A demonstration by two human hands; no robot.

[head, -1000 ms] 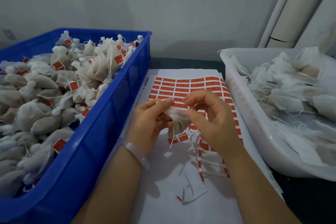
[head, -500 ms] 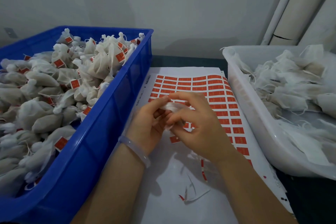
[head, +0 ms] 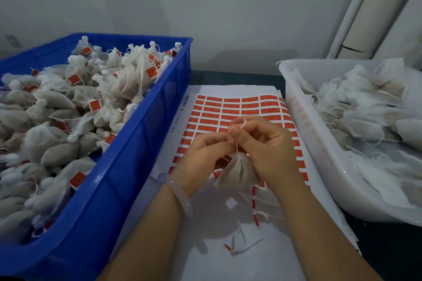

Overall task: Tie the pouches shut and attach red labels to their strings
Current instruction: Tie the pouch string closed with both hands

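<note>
A small white cloth pouch (head: 238, 172) hangs between my hands above the label sheet. My right hand (head: 267, 143) pinches its drawstring (head: 243, 123) above the gathered neck, one string end sticking up past the thumb. My left hand (head: 205, 155), with a pale bangle on the wrist, pinches the string at the neck right beside the right thumb. Under both hands lies a white sheet of red labels (head: 230, 107), partly hidden by them.
A blue crate (head: 146, 143) on the left is heaped with tied, red-labelled pouches. A white tub (head: 312, 143) on the right holds untied pouches. Peeled backing strips and scraps (head: 244, 242) lie on the sheet in front of me. A wall and pipes stand behind.
The pouch, bunched between my fingers before, now hangs down below them with its neck drawn in. My right hand has lifted the string end upward.
</note>
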